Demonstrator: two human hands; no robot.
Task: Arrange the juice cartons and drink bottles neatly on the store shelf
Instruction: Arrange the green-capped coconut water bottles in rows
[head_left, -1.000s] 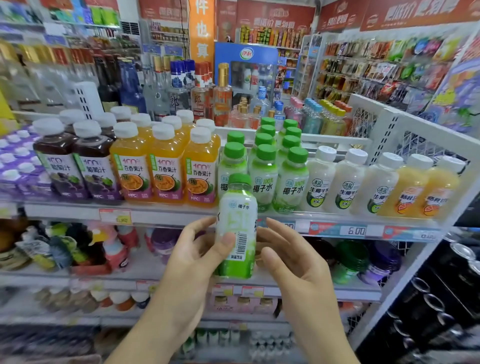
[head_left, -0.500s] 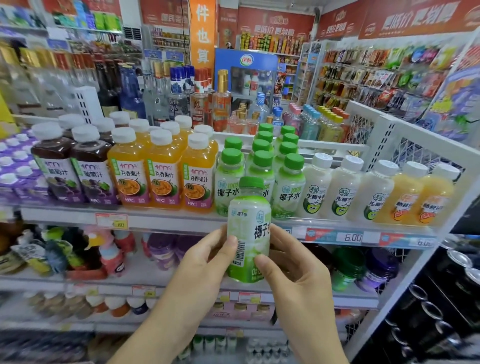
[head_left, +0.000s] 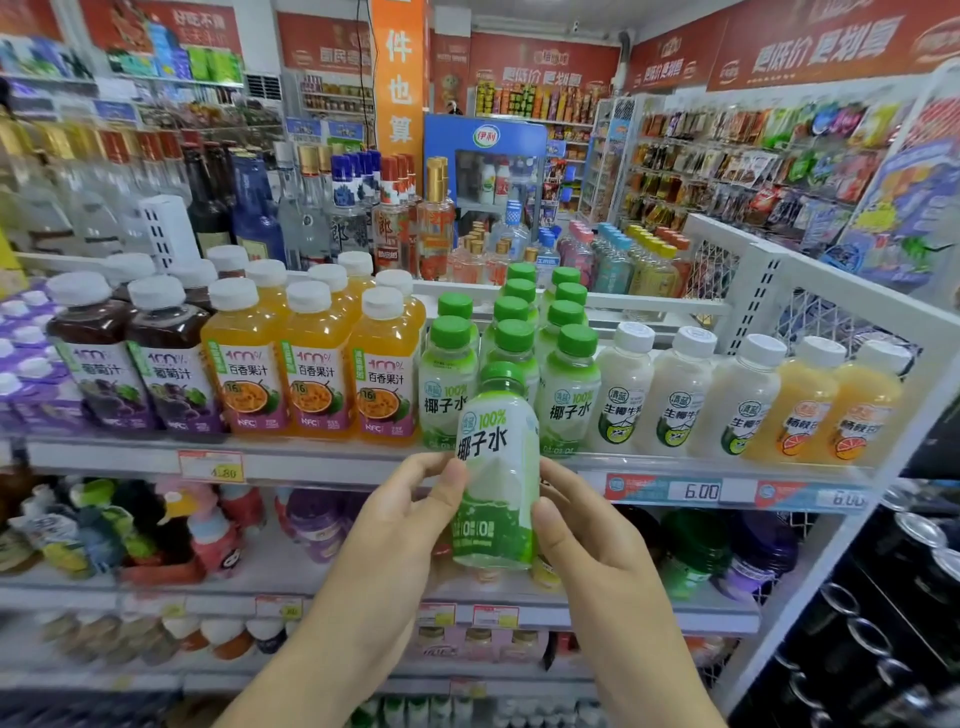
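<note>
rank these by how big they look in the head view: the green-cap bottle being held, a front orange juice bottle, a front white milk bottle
1. Held green-cap bottle: looks largest, though it is nearest the camera, so this is unsure.
2. Orange juice bottle.
3. White milk bottle: smallest.

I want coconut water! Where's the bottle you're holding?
Centre of the head view: the bottle is between the left hand and right hand, before the shelf's green-capped row.

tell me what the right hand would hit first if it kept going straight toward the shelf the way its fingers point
Probably the white-and-green plastic coconut water bottle that the right hand already grips. Beyond it lies the white metal shelf edge and the front row of green-capped bottles, though depth is hard to judge.
</note>
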